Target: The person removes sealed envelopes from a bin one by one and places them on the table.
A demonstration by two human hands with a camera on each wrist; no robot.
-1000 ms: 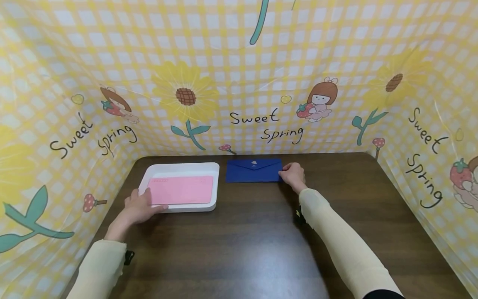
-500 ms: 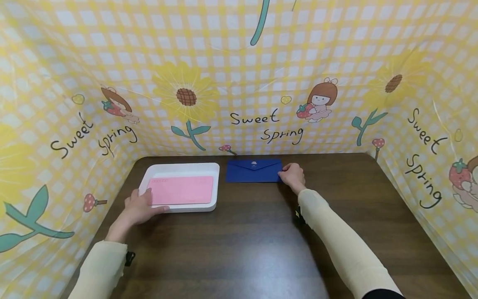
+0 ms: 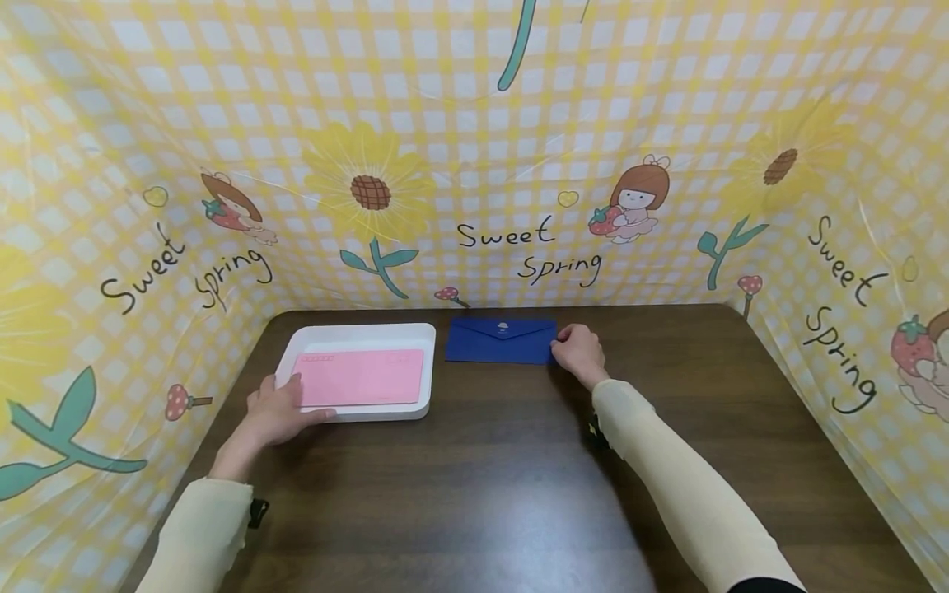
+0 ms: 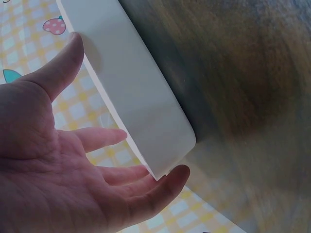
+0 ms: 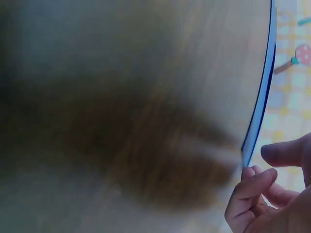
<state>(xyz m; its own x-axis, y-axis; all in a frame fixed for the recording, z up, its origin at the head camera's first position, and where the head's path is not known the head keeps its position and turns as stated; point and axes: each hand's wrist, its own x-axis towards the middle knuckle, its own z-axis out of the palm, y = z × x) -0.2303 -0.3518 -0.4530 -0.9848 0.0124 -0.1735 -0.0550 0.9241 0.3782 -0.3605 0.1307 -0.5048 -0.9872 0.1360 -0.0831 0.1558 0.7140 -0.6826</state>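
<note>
At the back of the table lies a blue envelope (image 3: 500, 342) with a pointed flap, its right edge in the fingers of my right hand (image 3: 580, 352). From the right wrist view, the thin edge of the envelope (image 5: 261, 97) bows slightly and ends at my curled fingers, the thumb close by. My left hand (image 3: 276, 410) rests at the front left corner of a white tray (image 3: 363, 335), fingers spread along its side and thumb along the front rim. A pink envelope (image 3: 359, 379) lies in the tray. The left wrist view shows the tray's outer wall (image 4: 141, 92) against my fingers.
Both things rest on a dark wooden table (image 3: 445, 494). A yellow checked cloth (image 3: 474, 165) with flowers and lettering rises behind the table and on both sides. The tray stands just left of the blue envelope, with a narrow gap between.
The blue envelope has shifted slightly left and toward me, with my right hand at its edge. My left hand, the tray and the pink envelope stay put.
</note>
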